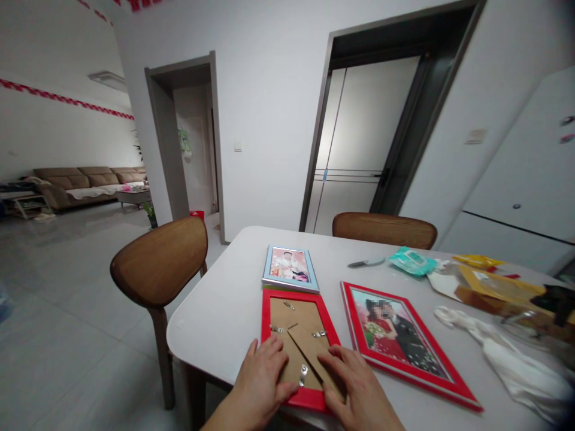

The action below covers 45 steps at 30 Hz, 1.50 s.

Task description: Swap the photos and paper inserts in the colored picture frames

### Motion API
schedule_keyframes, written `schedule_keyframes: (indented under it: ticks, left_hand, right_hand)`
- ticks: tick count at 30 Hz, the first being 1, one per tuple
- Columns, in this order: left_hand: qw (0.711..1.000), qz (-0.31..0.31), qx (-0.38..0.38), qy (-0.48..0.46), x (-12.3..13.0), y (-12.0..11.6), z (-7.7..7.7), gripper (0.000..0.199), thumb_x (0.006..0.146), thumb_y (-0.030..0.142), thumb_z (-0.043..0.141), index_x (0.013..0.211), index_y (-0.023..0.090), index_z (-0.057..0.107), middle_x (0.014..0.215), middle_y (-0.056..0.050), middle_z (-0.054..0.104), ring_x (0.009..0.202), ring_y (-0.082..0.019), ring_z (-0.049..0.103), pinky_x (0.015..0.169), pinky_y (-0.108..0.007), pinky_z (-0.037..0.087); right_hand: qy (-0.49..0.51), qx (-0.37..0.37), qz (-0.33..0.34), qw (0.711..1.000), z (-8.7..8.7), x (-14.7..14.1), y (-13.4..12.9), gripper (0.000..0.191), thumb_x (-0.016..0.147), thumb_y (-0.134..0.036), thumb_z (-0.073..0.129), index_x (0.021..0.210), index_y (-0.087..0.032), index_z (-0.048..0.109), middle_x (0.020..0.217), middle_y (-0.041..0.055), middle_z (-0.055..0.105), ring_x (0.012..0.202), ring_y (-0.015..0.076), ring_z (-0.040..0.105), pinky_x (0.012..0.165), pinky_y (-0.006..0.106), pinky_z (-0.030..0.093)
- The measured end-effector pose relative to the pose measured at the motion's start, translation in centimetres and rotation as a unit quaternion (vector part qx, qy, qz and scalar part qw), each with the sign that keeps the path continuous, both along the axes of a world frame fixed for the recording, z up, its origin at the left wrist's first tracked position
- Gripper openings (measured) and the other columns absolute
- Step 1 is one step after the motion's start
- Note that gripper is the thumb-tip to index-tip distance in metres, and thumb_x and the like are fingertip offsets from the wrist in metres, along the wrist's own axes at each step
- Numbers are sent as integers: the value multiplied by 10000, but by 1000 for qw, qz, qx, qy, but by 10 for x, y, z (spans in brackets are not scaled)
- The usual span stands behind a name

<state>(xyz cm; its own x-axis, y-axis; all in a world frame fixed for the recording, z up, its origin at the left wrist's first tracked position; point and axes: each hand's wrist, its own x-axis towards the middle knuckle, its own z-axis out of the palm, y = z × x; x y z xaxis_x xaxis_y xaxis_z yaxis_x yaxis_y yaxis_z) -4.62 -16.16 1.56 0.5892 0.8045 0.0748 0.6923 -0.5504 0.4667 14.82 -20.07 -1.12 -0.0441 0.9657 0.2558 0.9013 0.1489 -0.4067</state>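
1. Left hand (265, 377), palm down, fingers slightly spread and bent, touches the left side of a face-down red frame (266, 317) at the table's (215, 311) near edge.
2. Right hand (354, 383), fingers curled, touches its right side.

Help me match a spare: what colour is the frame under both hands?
The frame is red, around a brown back; the head view shows it best.
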Motion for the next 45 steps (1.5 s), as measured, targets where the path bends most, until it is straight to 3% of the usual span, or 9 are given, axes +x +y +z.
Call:
schedule_keyframes:
  ticks: [4, 9, 15, 18, 26, 29, 36, 41, 45]
  left_hand:
    - [1000, -13, -3, 2, -5, -4, 3, 472, 679, 367, 583, 1103, 186, 482, 1280, -101, 391, 1199, -243, 299, 975, -480, 203]
    - [1000, -29, 6, -9, -9, -4, -11, 637, 547, 439, 676, 1093, 171, 484, 1290, -120, 371, 1200, -264, 291, 977, -463, 220]
    - [999, -12, 27, -22, -9, -3, -19, 561, 482, 393, 732, 951, 149, 545, 1257, -124, 416, 1167, -256, 351, 974, -397, 277]
    - [999, -6, 25, -20, -8, -4, -18, 541, 509, 392, 718, 956, 143, 542, 1263, -120, 410, 1170, -246, 348, 978, -381, 281]
    - [999, -1, 32, -42, -9, -4, -25, 537, 511, 395, 714, 956, 148, 544, 1251, -116, 426, 1165, -253, 356, 976, -389, 293]
    - [998, -2, 37, -52, -10, -4, -28, 538, 476, 373, 739, 932, 159, 549, 1237, -99, 446, 1153, -248, 373, 971, -390, 301]
    - [994, -14, 50, -94, -11, -2, -31, 451, 446, 332, 768, 815, 175, 561, 1197, -65, 486, 1123, -218, 405, 970, -331, 302]
    - [994, -17, 40, -101, -10, 0, -33, 452, 452, 347, 765, 824, 184, 566, 1172, -50, 505, 1105, -217, 418, 967, -340, 300]
    - [994, -17, 34, -105, -11, 1, -35, 446, 456, 369, 758, 818, 187, 571, 1165, -52, 511, 1103, -232, 417, 964, -369, 297]
  right_hand:
    - [-25, 11, 14, 1000, 2, -1, -2, 330, 712, -312, 450, 999, -219, 583, 1061, 87, 524, 982, 225, 452, 863, 367, 347]
    - [-58, 17, -22, 998, 10, 1, 18, 324, 762, -279, 389, 1012, -188, 573, 1037, 98, 525, 954, 218, 455, 840, 339, 349]
    - [-78, -4, -50, 996, 11, 2, 44, 306, 785, -236, 332, 918, -163, 597, 963, 102, 499, 894, 187, 474, 817, 297, 351]
    - [-64, -17, -29, 997, 11, 2, 44, 304, 793, -233, 313, 848, -159, 603, 969, 99, 490, 898, 179, 479, 830, 284, 347]
    - [-63, -28, -40, 997, 11, 3, 41, 309, 790, -258, 336, 914, -151, 599, 1049, 108, 497, 969, 195, 462, 861, 283, 333]
    - [-78, -4, -40, 996, 13, -7, 43, 297, 777, -232, 364, 956, -155, 589, 1040, 107, 521, 972, 209, 451, 854, 298, 327]
    - [-36, 7, 95, 995, 15, -55, 72, 236, 784, -231, 398, 792, -202, 632, 829, 37, 582, 800, 142, 495, 721, 235, 351]
    - [-48, 17, 67, 996, 6, -65, 95, 208, 767, -221, 433, 704, -169, 624, 732, 44, 578, 716, 138, 483, 666, 241, 342]
    - [-66, 22, 70, 995, 1, -64, 93, 266, 792, -207, 393, 637, -160, 605, 715, 49, 555, 708, 136, 465, 643, 240, 329]
